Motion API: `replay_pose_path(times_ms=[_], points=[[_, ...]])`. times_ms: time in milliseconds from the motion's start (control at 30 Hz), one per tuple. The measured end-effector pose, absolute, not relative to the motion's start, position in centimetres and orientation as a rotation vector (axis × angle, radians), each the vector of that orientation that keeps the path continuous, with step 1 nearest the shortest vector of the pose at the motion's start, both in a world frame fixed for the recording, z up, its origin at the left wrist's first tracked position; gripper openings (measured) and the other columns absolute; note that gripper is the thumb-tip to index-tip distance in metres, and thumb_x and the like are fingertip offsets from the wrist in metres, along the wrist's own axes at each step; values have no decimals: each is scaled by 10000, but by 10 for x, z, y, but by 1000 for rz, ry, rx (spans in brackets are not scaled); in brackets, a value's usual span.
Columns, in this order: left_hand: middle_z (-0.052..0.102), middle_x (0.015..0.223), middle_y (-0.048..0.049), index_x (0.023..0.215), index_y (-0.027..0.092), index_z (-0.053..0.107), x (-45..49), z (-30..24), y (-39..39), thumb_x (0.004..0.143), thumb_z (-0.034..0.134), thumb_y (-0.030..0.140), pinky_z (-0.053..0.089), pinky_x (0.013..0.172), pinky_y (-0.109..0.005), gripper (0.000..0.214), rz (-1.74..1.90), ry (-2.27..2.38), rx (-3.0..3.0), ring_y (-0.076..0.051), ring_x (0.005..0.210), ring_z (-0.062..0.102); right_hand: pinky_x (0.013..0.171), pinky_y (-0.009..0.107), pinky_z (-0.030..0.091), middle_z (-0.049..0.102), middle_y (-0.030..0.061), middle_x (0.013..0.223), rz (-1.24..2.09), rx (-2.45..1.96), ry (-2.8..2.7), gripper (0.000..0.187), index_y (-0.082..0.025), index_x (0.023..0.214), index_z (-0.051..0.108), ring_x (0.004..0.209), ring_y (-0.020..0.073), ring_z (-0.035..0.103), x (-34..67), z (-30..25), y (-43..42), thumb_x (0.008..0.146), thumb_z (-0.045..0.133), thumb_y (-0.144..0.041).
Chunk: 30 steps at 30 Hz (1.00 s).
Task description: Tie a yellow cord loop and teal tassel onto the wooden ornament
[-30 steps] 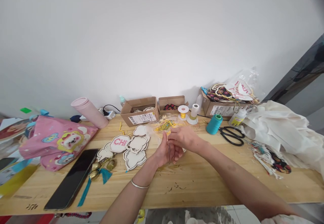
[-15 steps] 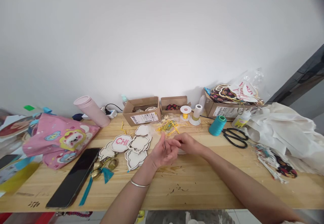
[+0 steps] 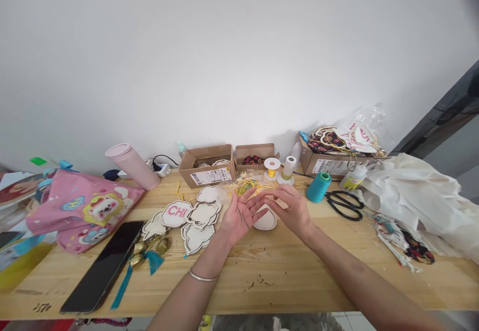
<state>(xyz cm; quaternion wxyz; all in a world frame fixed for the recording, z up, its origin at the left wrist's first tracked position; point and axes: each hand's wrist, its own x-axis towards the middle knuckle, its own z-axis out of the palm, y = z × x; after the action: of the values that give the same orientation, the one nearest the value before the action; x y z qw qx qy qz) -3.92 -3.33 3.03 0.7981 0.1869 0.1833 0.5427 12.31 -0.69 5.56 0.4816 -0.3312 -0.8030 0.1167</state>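
Tabletop: hands near plaque reading "CHI".

smooth wooden surface at bottom, matt plaque below centre, glossy phone lower left, shiny metal bangle lower centre, crumpled cloth right

Passage across front tabletop (bar dark scraps), cutouts blocking left, teal spool and scissors right
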Motion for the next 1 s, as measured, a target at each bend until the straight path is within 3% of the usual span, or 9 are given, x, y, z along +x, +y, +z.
replay_pose_path(times_ms=[367, 467, 633, 833, 1000], points=[[624, 1054, -143, 1070, 149, 572, -43, 35, -34, 851, 220, 491, 347, 919, -417, 538, 1113, 444, 449, -251, 1051, 537, 500, 229, 388, 545, 6, 610, 616, -818, -1810, 140, -176, 652, 623, 560, 101, 479, 151, 51, -4, 745, 601, -278], [615, 1066, -156, 1083, 144, 564, -40, 38, -36, 850, 209, 496, 346, 915, -415, 551, 1078, 452, 465, -260, 1056, 532, 461, 215, 376, 545, 11, 606, 493, -818, -1895, 160, -177, 642, 616, 542, 98, 486, 160, 65, -14, 760, 583, -279], [600, 1088, -171, 1123, 131, 536, -35, 33, -38, 851, 203, 496, 318, 931, -445, 563, 998, 430, 505, -278, 1067, 521, 525, 209, 409, 559, 26, 683, 165, -726, -2001, 146, -194, 785, 640, 630, 108, 518, 149, 58, -10, 813, 514, -262], [575, 1111, -205, 1191, 108, 472, -42, 24, -33, 843, 231, 509, 266, 970, -447, 583, 983, 464, 555, -281, 1082, 509, 538, 237, 330, 543, 25, 672, -231, -690, -2290, 200, -166, 694, 594, 614, 115, 447, 144, 41, 0, 820, 442, -135], [570, 1104, -229, 1205, 82, 456, -39, 22, -35, 846, 227, 501, 240, 976, -461, 597, 870, 477, 592, -284, 1060, 527, 488, 238, 260, 518, 22, 658, -148, -770, -2522, 200, -156, 640, 536, 573, 112, 423, 149, 39, -1, 800, 420, -133]])
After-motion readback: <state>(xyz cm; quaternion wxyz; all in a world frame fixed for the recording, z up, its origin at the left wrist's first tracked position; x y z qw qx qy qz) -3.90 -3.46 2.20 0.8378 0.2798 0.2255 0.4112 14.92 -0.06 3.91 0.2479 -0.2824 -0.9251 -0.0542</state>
